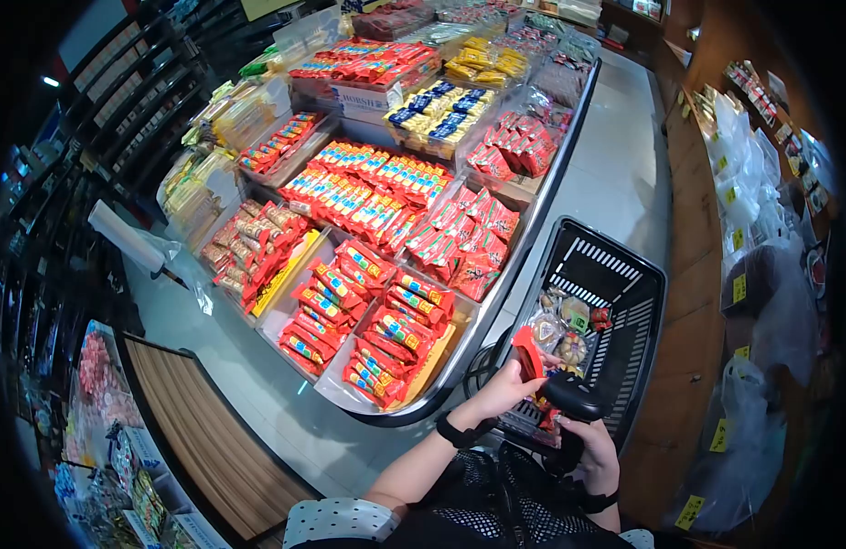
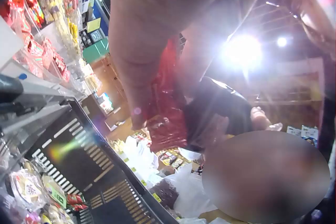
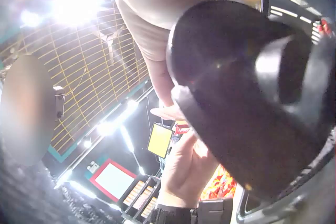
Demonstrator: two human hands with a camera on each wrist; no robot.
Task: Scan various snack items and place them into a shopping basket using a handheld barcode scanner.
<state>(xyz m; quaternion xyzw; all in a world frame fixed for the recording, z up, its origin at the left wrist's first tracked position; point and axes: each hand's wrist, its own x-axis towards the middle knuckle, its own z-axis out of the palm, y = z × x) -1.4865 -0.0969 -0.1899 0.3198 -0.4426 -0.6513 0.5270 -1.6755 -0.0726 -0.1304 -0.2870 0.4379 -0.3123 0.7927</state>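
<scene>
My left hand (image 1: 507, 392) pinches a red packet (image 1: 527, 353) above the near side of a black shopping basket (image 1: 659, 302); the left wrist view shows the red packet (image 2: 169, 103) between thumb and fingers. Just right of it, my right hand (image 1: 599, 450) grips a rounded black handle (image 1: 574, 397), which hides most of its fingers. This black handle (image 3: 236, 87) fills much of the right wrist view, with my left hand (image 3: 184, 169) behind it. In the basket lie several clear-wrapped snacks (image 1: 569, 340) and small red packets (image 1: 600, 318).
A display stand (image 1: 414, 419) with compartments of red packets (image 1: 379, 352), yellow packets (image 1: 485, 62) and other sweets is on the left. Wooden shelving (image 1: 693, 274) with plastic bags (image 1: 748, 403) runs along the right. A wood-topped unit (image 1: 203, 421) stands at lower left, across a tiled floor (image 1: 615, 156).
</scene>
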